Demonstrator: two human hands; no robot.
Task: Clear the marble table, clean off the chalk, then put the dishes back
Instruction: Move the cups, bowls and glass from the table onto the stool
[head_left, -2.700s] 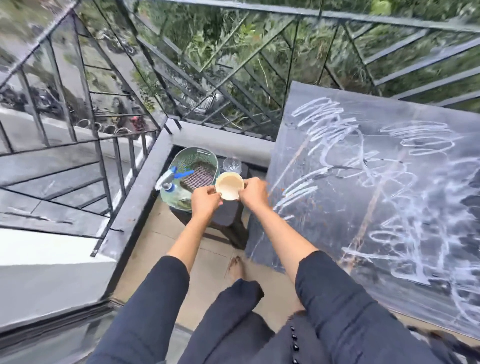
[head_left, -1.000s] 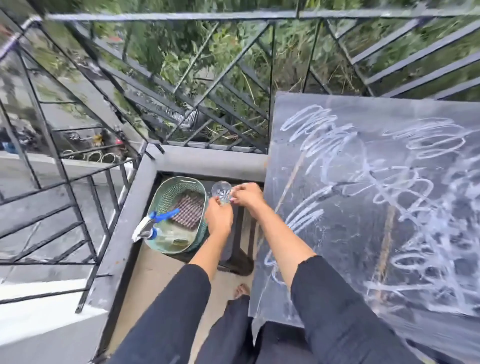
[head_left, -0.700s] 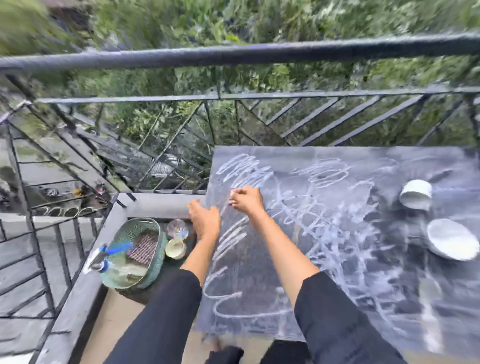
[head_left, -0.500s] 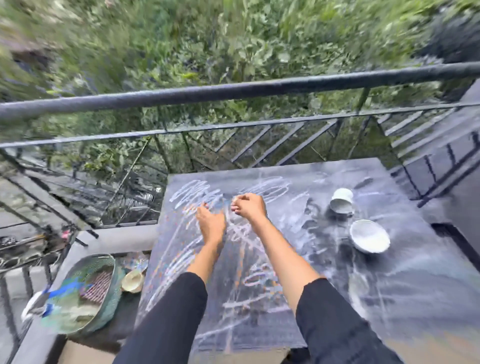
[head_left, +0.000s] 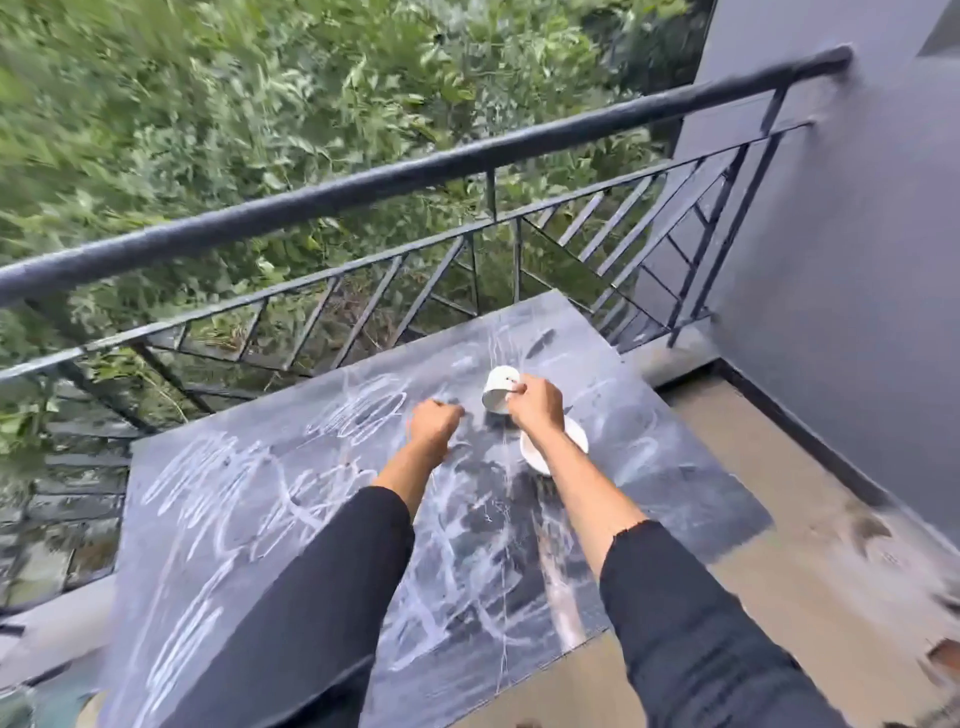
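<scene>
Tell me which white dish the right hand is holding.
The white cup, the farther one: the right hand holds its side. The white bowl sits nearer, partly hidden by the wrist.

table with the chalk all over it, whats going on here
A person is clearing dishes off a dark marble table on a balcony. Their right hand grips a tilted white cup, and a white bowl sits on the table just under that wrist. The left hand is curled over the tabletop with nothing visible in it. The chalk scribbles have not been wiped yet.
</scene>
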